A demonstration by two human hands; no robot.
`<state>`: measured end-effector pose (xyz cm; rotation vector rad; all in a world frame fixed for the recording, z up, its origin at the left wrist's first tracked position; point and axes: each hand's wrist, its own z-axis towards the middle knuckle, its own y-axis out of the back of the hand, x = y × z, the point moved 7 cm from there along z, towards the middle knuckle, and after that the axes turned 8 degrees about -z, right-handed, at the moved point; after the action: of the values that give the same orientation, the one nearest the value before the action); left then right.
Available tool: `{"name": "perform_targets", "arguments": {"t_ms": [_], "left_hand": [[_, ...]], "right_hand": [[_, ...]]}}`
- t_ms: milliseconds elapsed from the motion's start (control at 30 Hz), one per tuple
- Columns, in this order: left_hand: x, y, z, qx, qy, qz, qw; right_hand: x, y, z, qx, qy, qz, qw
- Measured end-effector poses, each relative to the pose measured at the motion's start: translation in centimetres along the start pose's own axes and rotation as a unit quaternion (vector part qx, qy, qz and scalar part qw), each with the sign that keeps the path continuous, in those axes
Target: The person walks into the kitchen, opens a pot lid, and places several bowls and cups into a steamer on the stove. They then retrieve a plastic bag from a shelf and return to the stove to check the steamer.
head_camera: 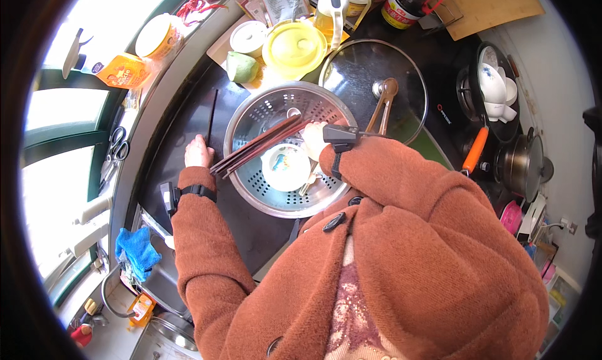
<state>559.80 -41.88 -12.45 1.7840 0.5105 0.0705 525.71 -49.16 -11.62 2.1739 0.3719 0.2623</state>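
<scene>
My left hand (198, 152) is low over the dark countertop, fingers bent, left of a stainless steel colander (240, 190). A thin dark stick (213, 115), which looks like a chopstick, runs along the counter with its near end at my thumb. Over the colander's left rim slants a bundle of reddish-brown chopsticks (261, 142). My right hand (314, 139) is inside the colander at the bundle's upper end; its grip is hidden. Below the chopsticks sits a white bowl (286, 167) with a colourful print. Spoons (308, 183) lie beside it.
A glass lid (404, 68) with a brown utensil (383, 103) on it adjoins the colander. Behind stand a yellow lidded bowl (295, 49), a green vegetable (241, 67) and an oil pot (331, 16). To the right are a wok with bowls (494, 85) and a lidded pot (519, 167). A sink (167, 280) lies near left.
</scene>
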Motion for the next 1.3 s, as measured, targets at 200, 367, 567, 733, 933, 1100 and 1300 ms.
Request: {"name": "perform_targets", "arguments": {"t_ms": [200, 367, 567, 733, 933, 1100, 1300], "left_hand": [[0.8, 3.3, -1.5, -0.041, 0.032, -0.213, 0.976], [-3.9, 10.7, -4.4, -0.083, -0.072, -0.348, 0.931], [-15.4, 13.6, -8.2, -0.093, -0.238, -0.143, 0.956], [-20.1, 10.3, -7.6, -0.066, -0.274, -0.037, 0.959], [-21.6, 9.5, -7.8, -0.071, -0.277, 0.062, 0.956], [-26.2, 10.8, -10.6, -0.099, -0.377, -0.137, 0.911], [-31.0, 9.0, -15.4, -0.119, -0.41, -0.248, 0.87]], "right_hand": [[0.6, 1.6, -1.1, -0.045, 0.128, -0.086, 0.987], [-0.1, 3.3, -2.9, 0.027, 0.126, -0.107, 0.986], [-3.1, 4.5, -4.7, 0.171, 0.055, 0.16, 0.971], [-3.9, 3.2, -5.5, 0.261, 0.06, 0.392, 0.88], [-5.3, 3.1, -7.8, 0.308, 0.021, 0.567, 0.764], [-5.4, 4.7, -10.6, 0.293, 0.017, 0.651, 0.7], [-5.4, 6.6, -12.7, 0.257, 0.034, 0.756, 0.601]]}}
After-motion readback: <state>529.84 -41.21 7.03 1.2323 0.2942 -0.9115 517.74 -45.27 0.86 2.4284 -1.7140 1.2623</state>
